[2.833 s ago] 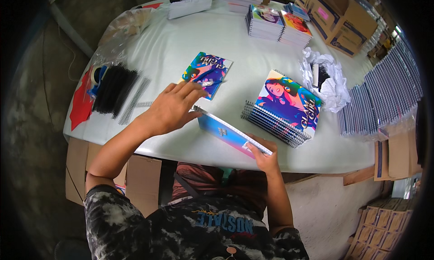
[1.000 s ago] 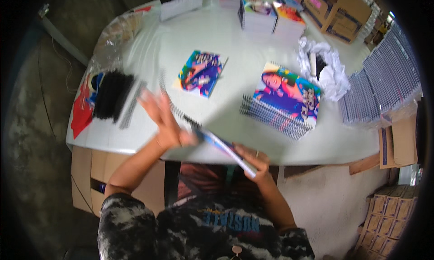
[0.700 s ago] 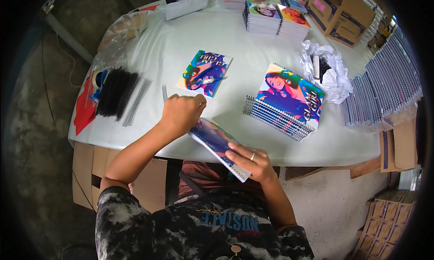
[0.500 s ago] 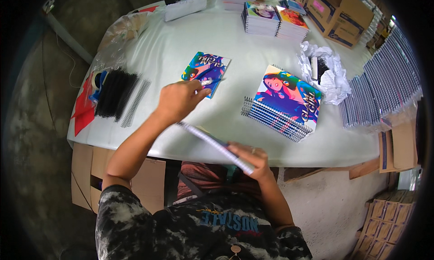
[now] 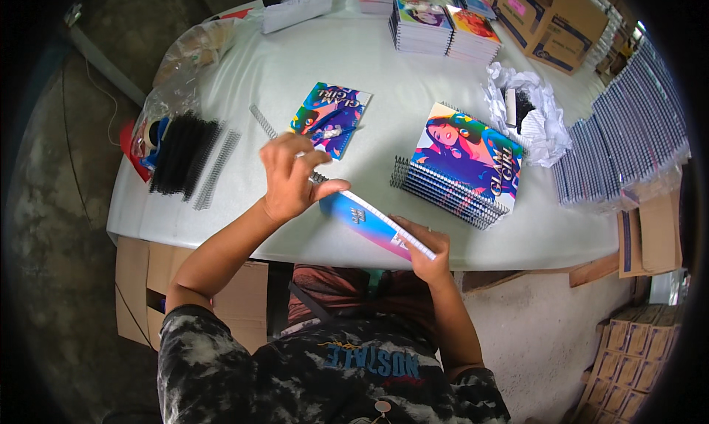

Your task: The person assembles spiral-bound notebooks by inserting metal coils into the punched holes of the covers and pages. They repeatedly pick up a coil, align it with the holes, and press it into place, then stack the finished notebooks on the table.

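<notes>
A notebook (image 5: 362,221) with a blue-to-pink cover is tilted up at the table's near edge, its page edges facing up. My right hand (image 5: 426,250) grips its right end. My left hand (image 5: 288,177) is closed around a dark spiral binding coil (image 5: 264,121), which sticks out on both sides of the fingers. The left thumb lies near the notebook's far corner; whether it touches is hard to tell. Just beyond, blue-handled pliers (image 5: 329,129) lie on a colourful notebook (image 5: 346,99). A stack of spiral-bound notebooks (image 5: 461,154) stands right of my hands.
Black coils (image 5: 185,154) lie bunched at the left, next to loose coils (image 5: 218,169). Crumpled white paper (image 5: 543,129) sits right of the stack, before a large row of bound notebooks (image 5: 620,143). More notebook stacks (image 5: 421,29) and a cardboard box (image 5: 546,25) stand at the back.
My left hand has turned, and a coil now shows through its fingers. The notebook in my right hand has tilted so its coloured cover shows.
</notes>
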Tool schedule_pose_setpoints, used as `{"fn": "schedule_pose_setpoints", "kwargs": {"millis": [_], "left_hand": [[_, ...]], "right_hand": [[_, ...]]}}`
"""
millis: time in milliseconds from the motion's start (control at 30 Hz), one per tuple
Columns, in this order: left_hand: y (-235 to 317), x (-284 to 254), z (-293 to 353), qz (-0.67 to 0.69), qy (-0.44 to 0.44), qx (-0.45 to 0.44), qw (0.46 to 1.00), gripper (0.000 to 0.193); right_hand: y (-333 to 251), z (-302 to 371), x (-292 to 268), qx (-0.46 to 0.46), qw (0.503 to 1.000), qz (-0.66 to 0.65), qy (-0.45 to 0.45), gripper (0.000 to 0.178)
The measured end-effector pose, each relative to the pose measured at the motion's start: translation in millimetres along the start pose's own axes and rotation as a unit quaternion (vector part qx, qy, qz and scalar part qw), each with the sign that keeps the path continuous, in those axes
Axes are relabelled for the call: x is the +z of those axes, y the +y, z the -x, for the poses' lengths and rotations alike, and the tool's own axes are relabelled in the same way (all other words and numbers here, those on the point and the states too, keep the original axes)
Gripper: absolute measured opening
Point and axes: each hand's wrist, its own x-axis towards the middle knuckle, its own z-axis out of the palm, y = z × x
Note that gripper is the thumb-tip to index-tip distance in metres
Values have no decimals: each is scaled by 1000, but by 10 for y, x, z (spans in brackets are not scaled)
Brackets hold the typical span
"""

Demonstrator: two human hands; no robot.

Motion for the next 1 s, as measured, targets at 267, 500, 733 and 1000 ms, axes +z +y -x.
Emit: {"fn": "schedule_pose_setpoints", "kwargs": {"millis": [267, 500, 733, 1000], "left_hand": [[173, 11, 1602, 7, -257, 81, 963, 106], [6, -103, 795, -18, -82, -16, 996, 111], [-84, -263, 673, -43, 51, 93, 993, 106], [261, -271, 788, -1, -49, 197, 979, 111]], "right_hand": [[-27, 109, 90, -165, 984, 70, 11, 25], [-89, 27, 258, -204, 978, 42, -34, 26], [-74, 90, 251, -183, 982, 32, -19, 30], [-112, 4, 206, -215, 972, 96, -3, 27]]}}
